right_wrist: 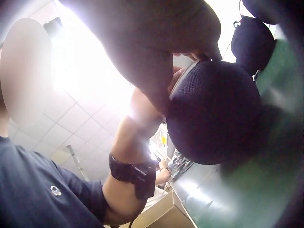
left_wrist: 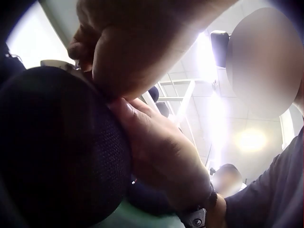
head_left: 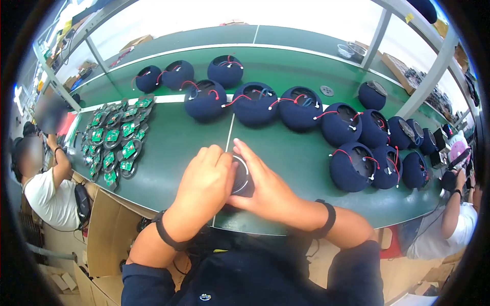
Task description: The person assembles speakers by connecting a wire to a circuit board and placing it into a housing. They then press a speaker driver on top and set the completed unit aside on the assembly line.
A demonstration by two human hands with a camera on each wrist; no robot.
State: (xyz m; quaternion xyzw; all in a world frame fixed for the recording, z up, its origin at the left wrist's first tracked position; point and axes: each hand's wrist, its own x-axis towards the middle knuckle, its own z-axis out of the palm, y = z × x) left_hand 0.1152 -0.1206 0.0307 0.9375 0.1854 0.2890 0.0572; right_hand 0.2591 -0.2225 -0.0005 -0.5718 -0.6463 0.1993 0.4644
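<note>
Both hands are around the top of a round, dark fabric-covered speaker (right_wrist: 213,114) on the green table. Its dark top with a pale ring (head_left: 241,176) shows between the hands in the head view. My left hand (head_left: 204,178) grips the left side of this top with curled fingers, knuckles up. On the other side my right hand (head_left: 268,186) holds the speaker, its fingers stretched along the far edge and its thumb at the near edge. The fabric body (left_wrist: 61,147) fills much of the left wrist view. The hands hide part of the rim.
Several similar speakers (head_left: 255,109) with red and white wires stand behind and to the right. Green circuit boards on black holders (head_left: 112,136) lie at the left. A small grey disc (head_left: 326,91) lies farther back. People sit at both sides; a cardboard box (head_left: 109,224) stands below left.
</note>
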